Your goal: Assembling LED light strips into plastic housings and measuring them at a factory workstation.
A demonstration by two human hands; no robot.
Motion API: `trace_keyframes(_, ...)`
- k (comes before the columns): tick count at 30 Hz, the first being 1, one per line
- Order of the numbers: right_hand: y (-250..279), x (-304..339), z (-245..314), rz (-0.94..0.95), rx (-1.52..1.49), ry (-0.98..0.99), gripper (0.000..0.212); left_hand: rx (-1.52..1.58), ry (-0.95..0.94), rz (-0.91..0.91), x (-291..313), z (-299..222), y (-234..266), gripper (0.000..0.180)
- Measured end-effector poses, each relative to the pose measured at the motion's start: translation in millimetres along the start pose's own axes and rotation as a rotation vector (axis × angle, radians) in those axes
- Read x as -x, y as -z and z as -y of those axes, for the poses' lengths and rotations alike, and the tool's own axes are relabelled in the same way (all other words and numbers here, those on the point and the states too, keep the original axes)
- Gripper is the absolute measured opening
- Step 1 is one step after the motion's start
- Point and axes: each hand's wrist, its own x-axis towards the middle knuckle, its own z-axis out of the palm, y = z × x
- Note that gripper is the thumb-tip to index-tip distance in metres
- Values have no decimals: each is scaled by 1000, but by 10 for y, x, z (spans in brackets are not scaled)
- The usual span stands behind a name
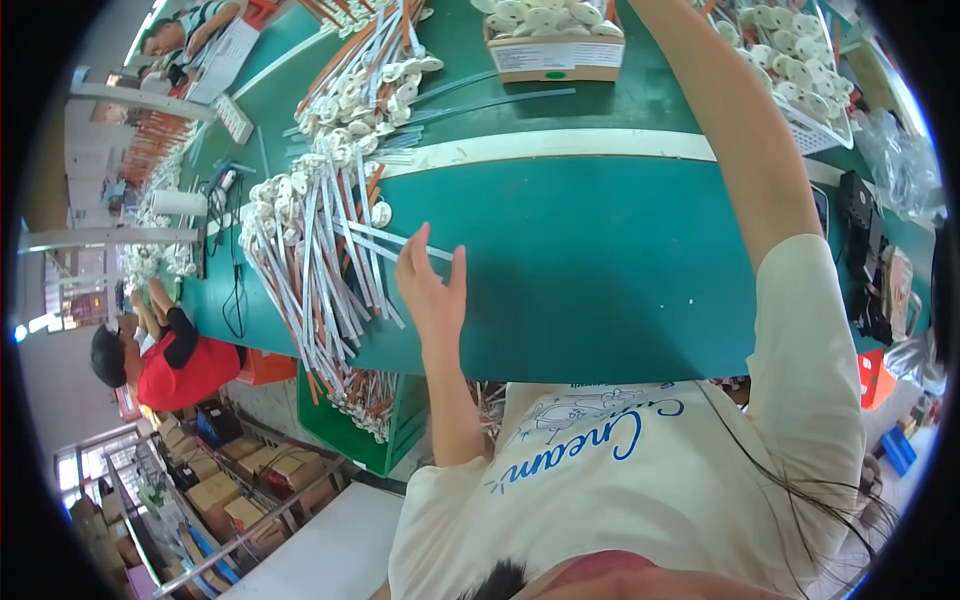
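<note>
My left hand (432, 290) is over the green table, beside a heap of long pale and orange strips (320, 250) with round cream discs at their ends. Its fingers are spread, with nothing plainly gripped. One pale strip (385, 238) sticks out of the heap and passes by the fingertips; I cannot tell whether they touch it. My right arm (745, 130) stretches forward past the top edge, so the right hand is out of sight. Close to where that arm leaves the picture stands a cardboard box (556, 62) full of cream discs.
A white basket (815, 130) of cream discs stands at the far right, near clear plastic bags (895, 165). More strips with discs (365, 95) lie further back. Below the table's left front edge is a green crate (375, 455). A person in red (190, 370) works at the left.
</note>
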Motion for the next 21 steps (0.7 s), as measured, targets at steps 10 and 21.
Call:
trace_keyframes(10, -607, -340, -34, -383, 487, -101, 19, 43, 63, -31, 142, 205, -154, 15)
trace_keyframes(21, -227, -177, -55, -489, 623, 3, 16, -380, 152, -264, -475, 1000, 264, 24)
